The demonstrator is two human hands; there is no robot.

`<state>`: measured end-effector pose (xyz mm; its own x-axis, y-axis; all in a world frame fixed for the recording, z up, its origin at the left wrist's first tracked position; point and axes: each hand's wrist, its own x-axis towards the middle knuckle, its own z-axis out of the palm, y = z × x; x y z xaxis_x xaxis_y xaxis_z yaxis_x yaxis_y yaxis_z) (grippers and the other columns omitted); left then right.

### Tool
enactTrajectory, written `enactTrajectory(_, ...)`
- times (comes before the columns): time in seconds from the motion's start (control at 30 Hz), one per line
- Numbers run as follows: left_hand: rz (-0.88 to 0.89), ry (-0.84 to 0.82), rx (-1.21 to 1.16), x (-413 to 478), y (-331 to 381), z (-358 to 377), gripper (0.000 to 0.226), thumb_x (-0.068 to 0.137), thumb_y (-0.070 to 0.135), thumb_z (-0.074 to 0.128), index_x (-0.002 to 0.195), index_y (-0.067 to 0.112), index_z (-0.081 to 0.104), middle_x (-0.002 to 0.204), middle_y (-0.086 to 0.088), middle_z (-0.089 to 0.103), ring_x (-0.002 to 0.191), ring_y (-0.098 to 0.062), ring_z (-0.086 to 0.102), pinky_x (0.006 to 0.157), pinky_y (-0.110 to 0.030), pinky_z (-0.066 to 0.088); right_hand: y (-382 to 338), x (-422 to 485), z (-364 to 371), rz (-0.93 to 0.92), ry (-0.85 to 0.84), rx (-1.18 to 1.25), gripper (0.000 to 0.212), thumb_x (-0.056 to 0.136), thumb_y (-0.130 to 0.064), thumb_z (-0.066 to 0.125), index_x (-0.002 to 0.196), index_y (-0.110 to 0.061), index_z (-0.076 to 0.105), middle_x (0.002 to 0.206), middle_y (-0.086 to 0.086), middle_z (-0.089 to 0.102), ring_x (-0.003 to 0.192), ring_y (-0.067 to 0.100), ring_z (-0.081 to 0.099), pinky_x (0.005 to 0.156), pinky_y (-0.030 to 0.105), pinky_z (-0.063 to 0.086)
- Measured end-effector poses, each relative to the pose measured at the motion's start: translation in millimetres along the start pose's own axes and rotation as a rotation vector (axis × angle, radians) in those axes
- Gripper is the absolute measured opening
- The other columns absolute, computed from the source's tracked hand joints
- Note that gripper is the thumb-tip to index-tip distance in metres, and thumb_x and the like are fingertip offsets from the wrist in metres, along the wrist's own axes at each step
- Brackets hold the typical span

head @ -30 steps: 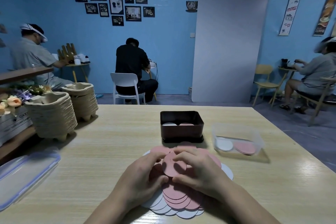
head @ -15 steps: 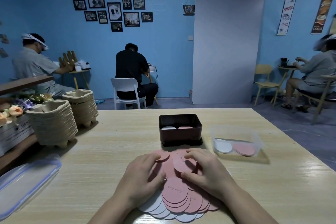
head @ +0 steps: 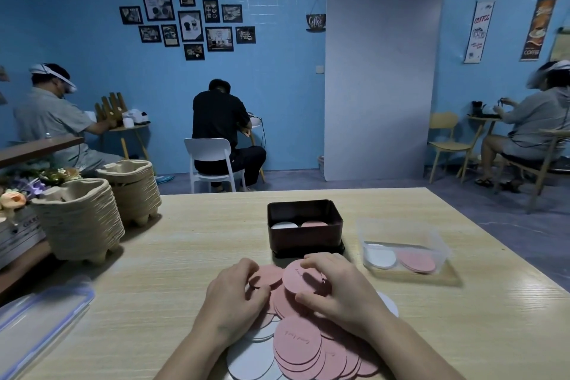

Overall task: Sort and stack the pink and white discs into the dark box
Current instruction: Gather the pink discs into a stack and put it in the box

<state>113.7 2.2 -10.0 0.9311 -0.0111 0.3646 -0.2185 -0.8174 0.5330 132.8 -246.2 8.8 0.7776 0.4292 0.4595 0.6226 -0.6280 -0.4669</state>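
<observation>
Okay, right-hand fingertips [head: 311,262] and thumb curl round one thin pink round disc [head: 300,279], pinching it tilted up off the heap. The right hand [head: 345,293] sits over the heap's far side. The left hand [head: 234,296] has fingers curled onto the pink discs just beside it; cannot tell if it actually grips one. Under both hands is a loose fanned heap of pink and white discs [head: 296,345], pink mostly on top, white poking out below, unsorted. Just beyond, the dark rectangular box [head: 305,244] on the pale wooden table [head: 185,256] shows a low white stack [head: 283,225] left and a low pink stack [head: 314,223] right, both well below the rim. Judgement: early stage, sorting begun, most discs left to move.
</observation>
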Motion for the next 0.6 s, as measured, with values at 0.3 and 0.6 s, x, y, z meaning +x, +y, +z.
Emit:
enactTrajectory(0.3, -0.016, -0.040, 0.053, 1.1, 1.8, 0.0, 0.063, 0.080, 0.070, 0.045, 0.136, 0.041, 0.044, 0.127, 0.021, 0.060, 0.121, -0.007, 0.051, 0.101, -0.037, 0.040, 2.6, -3.7, 3.8, 0.019, 0.002, -0.015, 0.053, 0.077, -0.065, 0.066, 0.122, -0.037, 0.060, 0.123, -0.028, 0.056, 0.117, -0.003, 0.048, 0.096, 0.023, 0.045)
enactTrajectory(0.6, -0.004, 0.024, -0.191, -7.9, -0.7, -9.3, 0.062, 0.073, 0.058, 0.063, 0.131, 0.039, 0.053, 0.121, 0.032, 0.051, 0.123, 0.004, 0.048, 0.102, -0.028, 0.044, 3.0, -5.0, 2.5, 0.038, 0.000, -0.022, 0.055, 0.077, -0.064, 0.066, 0.123, -0.036, 0.060, 0.126, -0.029, 0.054, 0.120, -0.004, 0.047, 0.100, 0.024, 0.044)
